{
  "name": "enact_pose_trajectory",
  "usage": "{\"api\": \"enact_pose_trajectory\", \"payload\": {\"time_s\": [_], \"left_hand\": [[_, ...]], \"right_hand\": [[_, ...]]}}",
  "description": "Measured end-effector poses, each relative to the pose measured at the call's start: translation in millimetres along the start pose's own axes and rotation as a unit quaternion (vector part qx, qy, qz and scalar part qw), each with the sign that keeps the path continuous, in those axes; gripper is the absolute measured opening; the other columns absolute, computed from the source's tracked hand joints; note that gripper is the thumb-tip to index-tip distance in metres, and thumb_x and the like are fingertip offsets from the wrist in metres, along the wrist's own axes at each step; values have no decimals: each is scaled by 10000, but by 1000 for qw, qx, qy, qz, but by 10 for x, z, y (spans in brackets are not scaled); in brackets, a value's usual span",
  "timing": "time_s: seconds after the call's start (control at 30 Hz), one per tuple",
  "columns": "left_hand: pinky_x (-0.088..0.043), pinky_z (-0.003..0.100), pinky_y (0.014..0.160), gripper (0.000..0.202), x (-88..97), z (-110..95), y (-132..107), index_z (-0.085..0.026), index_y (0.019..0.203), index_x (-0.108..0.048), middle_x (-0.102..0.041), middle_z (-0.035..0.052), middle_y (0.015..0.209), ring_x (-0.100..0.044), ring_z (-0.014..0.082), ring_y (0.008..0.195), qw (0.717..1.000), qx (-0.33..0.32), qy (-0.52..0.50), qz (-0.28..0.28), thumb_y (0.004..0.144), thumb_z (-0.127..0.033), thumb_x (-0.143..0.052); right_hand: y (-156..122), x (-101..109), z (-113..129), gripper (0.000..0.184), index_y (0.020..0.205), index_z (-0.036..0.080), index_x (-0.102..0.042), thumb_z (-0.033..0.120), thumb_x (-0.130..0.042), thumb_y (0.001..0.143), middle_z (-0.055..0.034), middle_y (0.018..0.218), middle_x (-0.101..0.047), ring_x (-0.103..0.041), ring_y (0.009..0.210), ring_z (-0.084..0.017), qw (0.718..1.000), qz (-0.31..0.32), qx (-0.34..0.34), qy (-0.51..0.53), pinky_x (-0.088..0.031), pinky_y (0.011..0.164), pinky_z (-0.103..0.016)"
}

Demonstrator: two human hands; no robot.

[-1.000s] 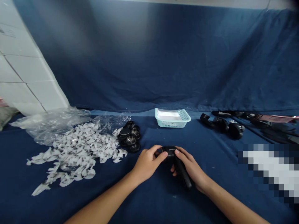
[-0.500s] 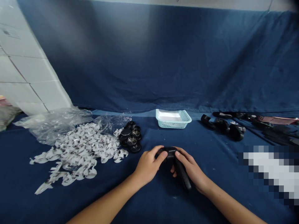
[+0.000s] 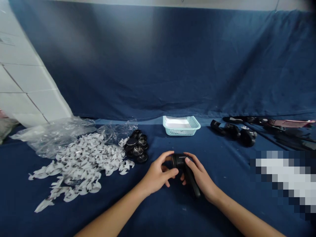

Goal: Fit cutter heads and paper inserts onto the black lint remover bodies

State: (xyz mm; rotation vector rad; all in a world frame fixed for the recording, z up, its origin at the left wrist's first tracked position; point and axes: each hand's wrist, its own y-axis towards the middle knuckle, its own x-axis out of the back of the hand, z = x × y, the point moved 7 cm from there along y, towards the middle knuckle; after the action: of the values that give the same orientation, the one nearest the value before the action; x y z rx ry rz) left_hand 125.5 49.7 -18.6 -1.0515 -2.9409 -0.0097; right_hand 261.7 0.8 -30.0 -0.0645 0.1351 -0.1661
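Observation:
A black hair dryer (image 3: 190, 177), a barrel with a long handle, is held just above the blue cloth. My right hand (image 3: 201, 179) wraps round it where handle and barrel meet, its thumb on top. The handle slants down toward me. At the barrel's left end my left hand (image 3: 158, 172) curls its fingers and thumb around the rim. Part of that end is hidden by the fingers. Left of my hands lies a cluster of round black caps (image 3: 137, 150), some with metallic mesh faces.
A pile of white curled pieces (image 3: 86, 161) spreads at left, with clear plastic bags (image 3: 59, 133) behind it. A light blue basket (image 3: 181, 132) stands at the back. Black dryer-like parts (image 3: 232, 131) and a pink slotted piece (image 3: 288, 123) lie right. Pixelated blocks cover the right edge.
My left thumb has slid down off the barrel's top to its lower side, and more of the barrel's left end shows. The right hand keeps its hold. The view has shifted slightly.

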Motion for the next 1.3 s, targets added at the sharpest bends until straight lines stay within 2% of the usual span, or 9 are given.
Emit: {"api": "enact_pose_trajectory", "payload": {"time_s": [0.1,0.27,0.33,0.47,0.57,0.7,0.9,1.1,1.3], "left_hand": [[-538,203,391,739,20,-27,-19,-321,1401,-346,-432,139,1360,-664,197,834,999,18,-28,-11,777,-407,-733],[-530,246,369,534,-27,101,-18,-147,1213,-534,-578,115,985,-636,156,604,992,104,-68,27,871,-557,-551],[-562,249,436,505,-14,81,3,-155,1199,-551,-582,103,988,-646,170,691,993,74,-81,38,833,-489,-648],[-593,248,514,667,40,28,18,-241,1324,-473,-524,138,1238,-607,266,1027,995,29,-86,40,741,-347,-782],[-571,266,439,562,77,81,14,-224,1314,-474,-537,149,1188,-647,273,943,994,70,-89,10,839,-468,-650],[-558,286,455,466,50,115,19,-118,1089,-602,-602,115,961,-665,212,728,994,78,-72,8,858,-523,-597],[-560,318,724,539,72,38,35,-114,1167,-576,-652,114,1027,-643,216,923,997,19,-68,-21,740,-374,-776],[-497,343,838,485,113,-109,15,-135,1101,-598,-698,96,1017,-658,193,894,999,-21,-29,-27,690,-276,-812],[-497,350,834,485,109,-199,-15,-156,1094,-583,-701,86,1024,-668,188,874,998,-56,-17,-17,679,-253,-813]], "right_hand": [[-1,1,-3,570,1284,212,-422,581,-539,865,40,635,-613,-615,516,-156,1000,3,-8,0,-534,513,-290],[-37,5,23,571,1302,232,-410,577,-541,867,27,729,-610,-622,600,-154,998,20,23,-47,-541,571,-292],[-45,11,28,569,1315,241,-400,572,-537,872,25,753,-606,-625,631,-156,997,24,35,-65,-542,598,-295],[-34,41,14,620,1352,257,-349,588,-538,863,28,763,-597,-615,595,-149,997,12,27,-64,-538,572,-297],[-34,54,15,639,1364,267,-328,591,-543,857,25,785,-593,-617,599,-151,998,5,25,-63,-542,564,-302],[-40,54,42,614,1372,290,-326,568,-541,868,28,795,-588,-618,615,-155,995,10,50,-84,-544,571,-308],[-9,65,23,602,1362,254,-354,579,-512,881,25,728,-600,-617,593,-167,994,20,60,-93,-544,567,-328],[-61,22,90,512,1354,238,-384,543,-416,943,-1,778,-616,-617,691,-172,980,51,103,-162,-536,706,-359],[-110,19,117,482,1407,274,-317,494,-344,980,-20,886,-610,-610,746,-177,963,43,135,-231,-512,775,-371]]}}
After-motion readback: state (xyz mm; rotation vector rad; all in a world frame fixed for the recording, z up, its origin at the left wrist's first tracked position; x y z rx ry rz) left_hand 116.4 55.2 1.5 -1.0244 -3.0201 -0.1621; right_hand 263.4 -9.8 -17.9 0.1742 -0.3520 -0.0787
